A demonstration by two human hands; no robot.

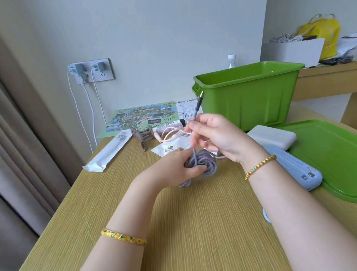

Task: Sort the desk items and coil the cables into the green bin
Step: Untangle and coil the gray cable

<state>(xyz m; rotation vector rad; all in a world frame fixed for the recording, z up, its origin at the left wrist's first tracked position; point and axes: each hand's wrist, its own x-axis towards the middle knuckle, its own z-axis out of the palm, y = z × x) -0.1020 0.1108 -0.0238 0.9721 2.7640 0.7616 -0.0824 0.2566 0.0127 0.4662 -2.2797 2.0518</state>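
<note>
The near half of the worktop [181, 232] is bare wood crossed only by two forearms, with open room out to its left edge, which runs diagonally beside the curtain.

The left hand [176, 168] sits at mid-worktop, in front of the bin [249, 96], fingers curled round a bundle of grey cable [201, 163]; one short loop hangs below the hand. The right hand [214, 136], just beyond and above the left, pinches that cable's free end upright, its plug tip reaching up across the bin's near-left corner.

Right of the hands, in front of the bin, lie two power banks: a blue one [295, 168] nearer, and a white one [272, 138] just behind it. Both lie against the left edge of one green lid [337, 156], which lies flat and runs off the right side of view.

Behind the hands, left of the bin, lie one pink cable [173, 133], one white packet [170, 147], one brown hair claw [142, 136], and one long white wrapper [108, 152] reaching near the left edge. Farther back, against the wall, lies one map sheet [141, 117].

The one bin stands open at the far right of the worktop; its inside is not visible. On the wall left of it, two chargers [87, 68] sit in sockets, each with a white lead hanging down.
</note>
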